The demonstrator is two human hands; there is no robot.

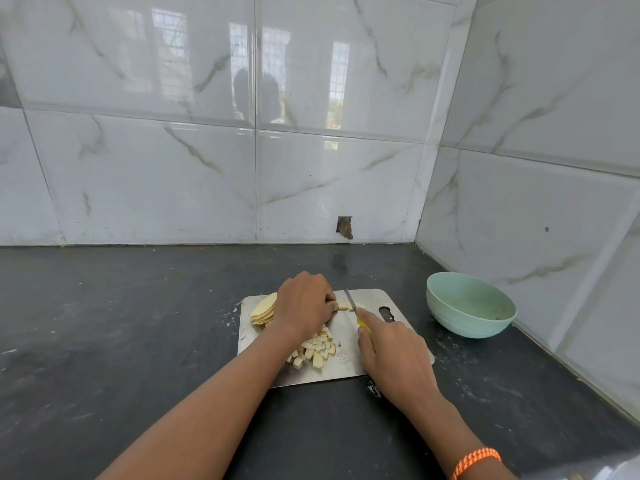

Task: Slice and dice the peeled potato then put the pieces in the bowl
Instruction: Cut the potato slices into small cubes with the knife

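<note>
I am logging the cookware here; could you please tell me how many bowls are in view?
1. The pale green round bowl sits on the dark countertop, right of the steel cutting board, near the tiled corner. Nothing suggests a hidden one.

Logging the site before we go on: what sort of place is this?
Most likely a home kitchen corner: a dark stone counter against glossy marble-look wall tiles, with a steel cutting board of potato pieces and a green bowl beside it.
</note>
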